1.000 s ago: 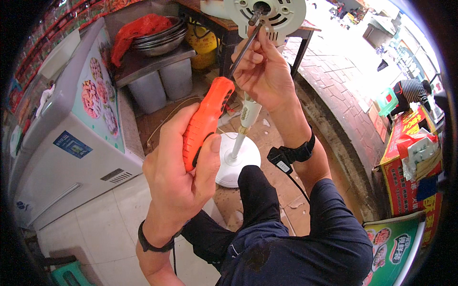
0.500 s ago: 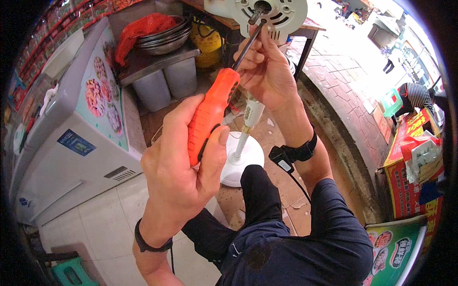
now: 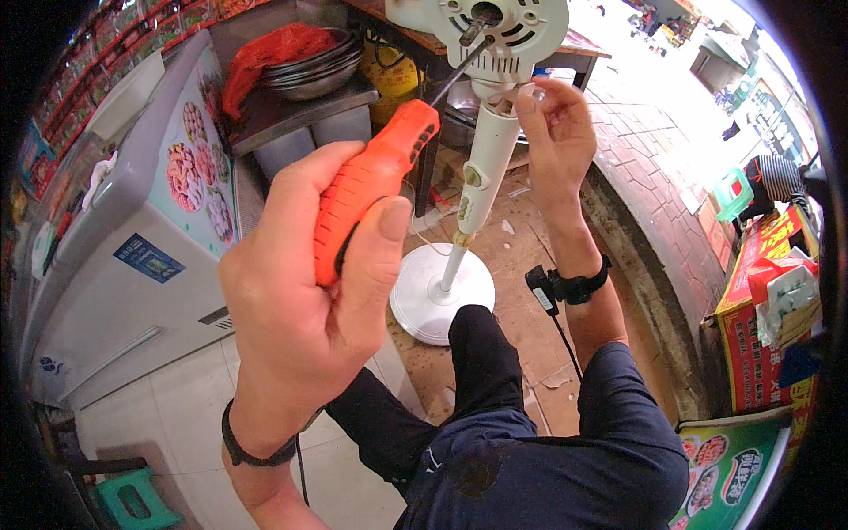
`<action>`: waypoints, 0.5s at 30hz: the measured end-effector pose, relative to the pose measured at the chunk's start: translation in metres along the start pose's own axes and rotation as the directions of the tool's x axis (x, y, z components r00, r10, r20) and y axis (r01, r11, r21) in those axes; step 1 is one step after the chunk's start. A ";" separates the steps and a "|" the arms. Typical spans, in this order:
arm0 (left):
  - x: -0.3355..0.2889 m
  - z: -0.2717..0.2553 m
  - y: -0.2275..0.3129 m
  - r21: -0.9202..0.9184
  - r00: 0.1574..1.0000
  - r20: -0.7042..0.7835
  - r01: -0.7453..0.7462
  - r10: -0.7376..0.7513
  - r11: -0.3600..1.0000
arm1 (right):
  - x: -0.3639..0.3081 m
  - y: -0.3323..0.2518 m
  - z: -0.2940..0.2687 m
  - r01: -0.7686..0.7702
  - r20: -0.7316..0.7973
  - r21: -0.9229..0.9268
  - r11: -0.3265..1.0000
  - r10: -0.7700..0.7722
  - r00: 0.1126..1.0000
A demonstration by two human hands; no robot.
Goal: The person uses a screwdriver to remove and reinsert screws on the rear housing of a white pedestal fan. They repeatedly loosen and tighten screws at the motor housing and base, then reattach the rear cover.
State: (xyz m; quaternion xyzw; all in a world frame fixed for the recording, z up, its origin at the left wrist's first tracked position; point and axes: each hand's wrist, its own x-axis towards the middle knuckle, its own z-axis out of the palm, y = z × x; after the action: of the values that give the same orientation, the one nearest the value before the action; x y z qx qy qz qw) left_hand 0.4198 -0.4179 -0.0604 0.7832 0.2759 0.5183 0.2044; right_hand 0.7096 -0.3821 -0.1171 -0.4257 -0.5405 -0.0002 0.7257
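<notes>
The left hand [image 3: 305, 291] is big in the middle of the view, raised up with the wrist bent. Its fingers wrap tight around the fat orange handle of a screwdriver [image 3: 375, 185]. The thumb lies flat along the handle. The handle looks like smooth plastic with a dark strip on its side. From the handle a thin dark metal rod points toward one o'clock and its tip reaches the back of the fan motor housing [image 3: 508, 31] at twelve o'clock. That housing is round, white plastic with little slots in it.

The right hand [image 3: 552, 124] is held up at about one o'clock from the left hand. Its fingers curl in narrow, just beside the fan's neck, pinching something small and clear; what it is cannot be told. A black strap sits on that wrist.

The white fan pole [image 3: 477, 190] goes down from the housing to a round white base [image 3: 433, 291] on the brown floor. At ten o'clock stands a white chest freezer [image 3: 124, 238] with pictures on its side. Shiny metal bowls [image 3: 309, 75] with a red bag sit on a shelf at eleven o'clock.
</notes>
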 end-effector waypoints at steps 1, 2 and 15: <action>0.000 0.000 0.000 -0.002 1.000 -0.006 0.002 -0.002 1.000 | 0.008 0.005 -0.004 0.058 -0.036 -0.106 0.993 -0.062 0.997; 0.000 0.000 0.000 -0.005 1.000 -0.012 0.003 -0.003 1.000 | 0.017 0.010 -0.009 0.110 -0.066 -0.207 0.972 -0.126 0.990; 0.000 0.004 0.003 -0.087 0.997 -0.041 0.055 -0.059 0.995 | 0.053 0.021 0.025 0.008 0.054 0.014 1.000 -0.009 0.999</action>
State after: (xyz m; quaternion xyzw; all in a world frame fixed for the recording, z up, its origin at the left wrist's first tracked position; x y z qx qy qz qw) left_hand 0.4238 -0.4199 -0.0599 0.7540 0.2801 0.5406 0.2466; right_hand 0.7218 -0.3288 -0.0867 -0.4183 -0.5617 0.0116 0.7137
